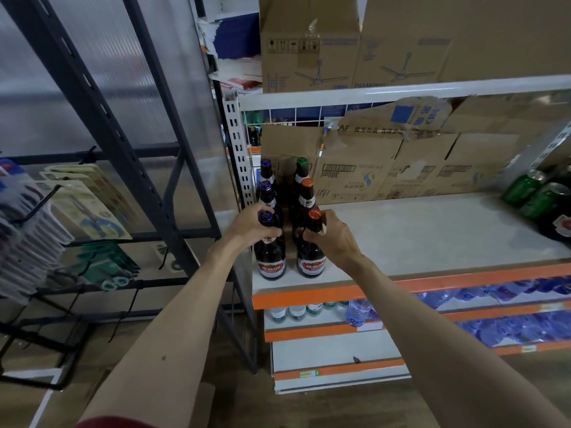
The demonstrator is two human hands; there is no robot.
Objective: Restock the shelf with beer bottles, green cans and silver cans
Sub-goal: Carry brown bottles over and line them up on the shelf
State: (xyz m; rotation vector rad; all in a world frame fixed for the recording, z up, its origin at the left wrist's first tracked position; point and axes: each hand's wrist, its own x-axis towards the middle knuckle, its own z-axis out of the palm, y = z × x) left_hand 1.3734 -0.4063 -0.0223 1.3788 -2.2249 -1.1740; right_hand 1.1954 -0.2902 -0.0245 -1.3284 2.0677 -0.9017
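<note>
Both hands grip necks: left hand (250, 225) on the purple-capped bottle (269, 253), right hand (332, 234) on the orange-capped bottle (311, 251), aligning 2 rows at the shelf (417, 233) front edge.

A dark red sleeve (114, 423) shows as a narrow curved strip of cloth at the upper end of the left arm. Beyond the sleeve the left forearm (160, 329) is bare and slim, with a small round spot (163, 357) on it not far from the sleeve. The left hand (247, 225) is bare. Well to the right of the sleeve, the right forearm (432, 329) and right hand (333, 239) are bare too; any sleeve there is out of view.
</note>
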